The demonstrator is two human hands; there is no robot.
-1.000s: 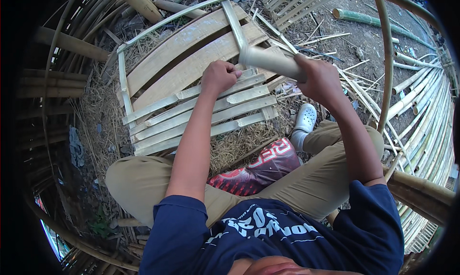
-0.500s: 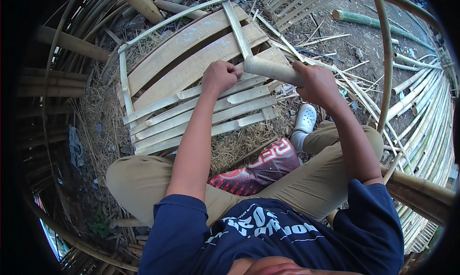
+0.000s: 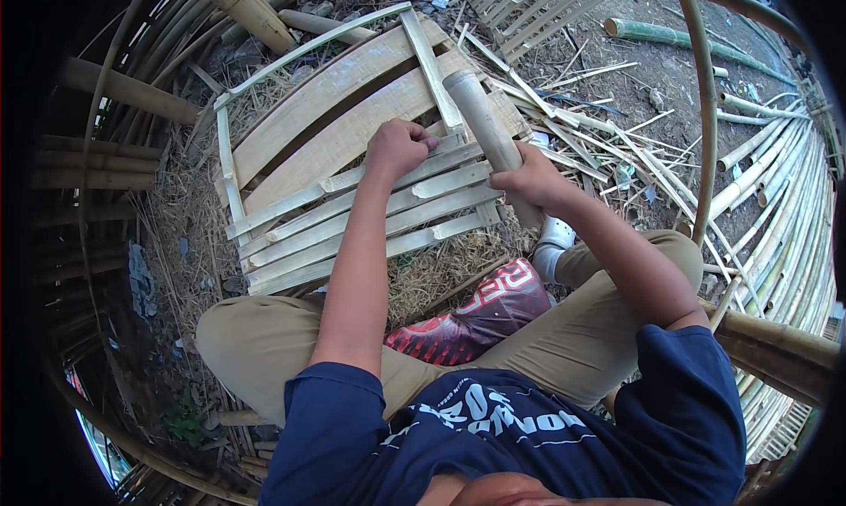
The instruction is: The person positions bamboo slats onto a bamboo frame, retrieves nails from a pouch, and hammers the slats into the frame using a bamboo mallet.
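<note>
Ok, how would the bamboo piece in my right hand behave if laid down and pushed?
The bamboo piece would likely roll, being round. It seems stiff, sticking out straight from your right hand, and its smooth-looking surface might slip.

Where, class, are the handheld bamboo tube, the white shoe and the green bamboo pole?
Handheld bamboo tube [image 3: 486,123], head view: barrel.
White shoe [image 3: 557,232], head view: top.
Green bamboo pole [image 3: 663,36], head view: side near cut end.

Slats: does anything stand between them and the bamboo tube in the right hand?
Nothing visible stands between the bamboo tube in the right hand and the slats. The left hand is close by, left of the tube.
</note>
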